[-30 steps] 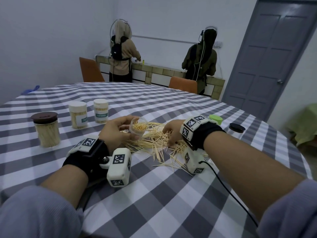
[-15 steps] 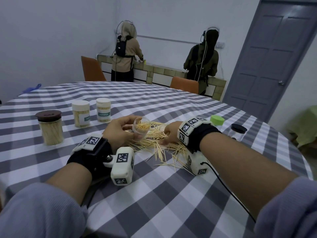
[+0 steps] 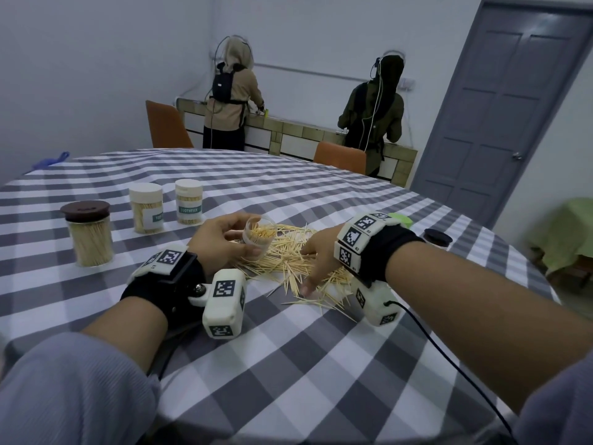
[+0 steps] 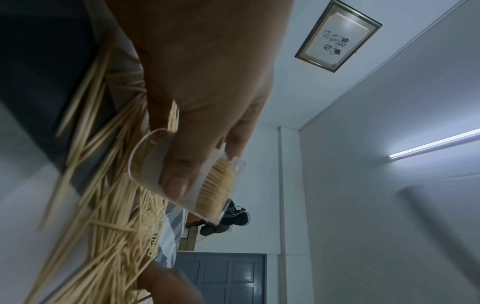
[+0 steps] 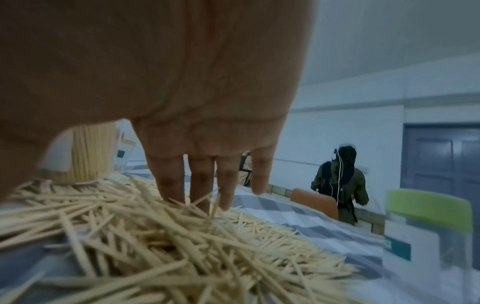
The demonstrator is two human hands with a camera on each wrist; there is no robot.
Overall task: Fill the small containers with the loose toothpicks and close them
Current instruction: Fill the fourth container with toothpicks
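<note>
A pile of loose toothpicks (image 3: 288,258) (image 5: 155,232) (image 4: 109,216) lies on the checked tablecloth (image 3: 305,364). My left hand (image 3: 221,242) grips a small clear container (image 3: 258,234) (image 4: 187,179), open-topped, tilted and partly filled with toothpicks, just above the pile's left edge. My right hand (image 3: 316,255) (image 5: 207,185) reaches down into the pile with straight spread fingers touching the toothpicks. It holds nothing that I can see.
Left of the pile stand a brown-lidded jar (image 3: 88,232) and two white-lidded containers (image 3: 146,207) (image 3: 188,201), all filled. A green-lidded container (image 5: 428,226) (image 3: 399,220) and a black lid (image 3: 438,237) sit right of my right wrist. Two people stand at a far counter; orange chairs flank the table.
My right hand has shifted slightly over the pile, its fingers spreading into the toothpicks. The left hand keeps the container in about the same place.
</note>
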